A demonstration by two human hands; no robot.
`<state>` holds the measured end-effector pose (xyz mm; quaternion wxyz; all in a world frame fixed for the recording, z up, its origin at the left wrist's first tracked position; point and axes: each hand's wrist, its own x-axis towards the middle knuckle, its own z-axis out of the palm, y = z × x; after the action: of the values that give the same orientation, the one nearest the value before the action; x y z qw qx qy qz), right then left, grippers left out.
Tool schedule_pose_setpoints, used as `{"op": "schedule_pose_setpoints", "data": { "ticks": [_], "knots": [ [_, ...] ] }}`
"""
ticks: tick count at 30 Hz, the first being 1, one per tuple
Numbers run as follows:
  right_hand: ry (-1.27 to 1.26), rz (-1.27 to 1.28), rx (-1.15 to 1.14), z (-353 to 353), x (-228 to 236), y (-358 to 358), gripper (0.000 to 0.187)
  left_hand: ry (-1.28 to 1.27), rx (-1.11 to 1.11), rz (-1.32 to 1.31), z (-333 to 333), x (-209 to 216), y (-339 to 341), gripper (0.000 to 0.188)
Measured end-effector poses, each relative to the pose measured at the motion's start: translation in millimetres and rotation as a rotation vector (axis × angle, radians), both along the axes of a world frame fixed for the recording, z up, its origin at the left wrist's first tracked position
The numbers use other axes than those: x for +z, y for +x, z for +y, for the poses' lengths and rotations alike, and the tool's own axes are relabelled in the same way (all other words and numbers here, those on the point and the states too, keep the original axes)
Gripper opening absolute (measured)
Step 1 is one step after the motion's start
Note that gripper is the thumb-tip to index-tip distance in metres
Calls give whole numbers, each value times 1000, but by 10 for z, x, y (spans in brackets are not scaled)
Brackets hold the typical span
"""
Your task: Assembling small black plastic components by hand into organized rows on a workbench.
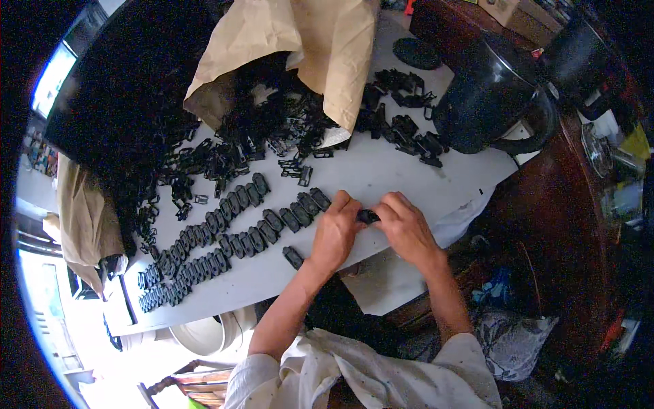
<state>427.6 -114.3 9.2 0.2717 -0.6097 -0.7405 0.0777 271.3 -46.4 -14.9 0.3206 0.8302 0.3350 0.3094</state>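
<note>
My left hand (334,235) and my right hand (407,228) meet over the near edge of the white table, fingers closed on a small black plastic part (368,217) between them. Most of that part is hidden by the fingers. To the left of my hands, similar black oblong parts (271,219) stand side by side in two slanting rows. One single oblong part (293,257) lies apart from the rows, beside my left wrist.
Loose black plastic pieces (238,146) spill in a heap from a brown paper bag (252,34). More pieces (409,140) lie at the far right, near a black disc (417,53) and a large dark vessel with a handle (484,95). Another paper bag (85,211) stands at the left.
</note>
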Motion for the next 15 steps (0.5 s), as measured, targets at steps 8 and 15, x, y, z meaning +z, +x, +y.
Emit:
{"op": "schedule_pose_setpoints", "data": {
  "ticks": [8,15],
  "knots": [
    [27,-82,114,55,-50,32,12,-40,-29,47,9,43,-23,27],
    [18,-76,14,187,13,-62,16,16,70,96,-64,376,-184,26]
  ]
}}
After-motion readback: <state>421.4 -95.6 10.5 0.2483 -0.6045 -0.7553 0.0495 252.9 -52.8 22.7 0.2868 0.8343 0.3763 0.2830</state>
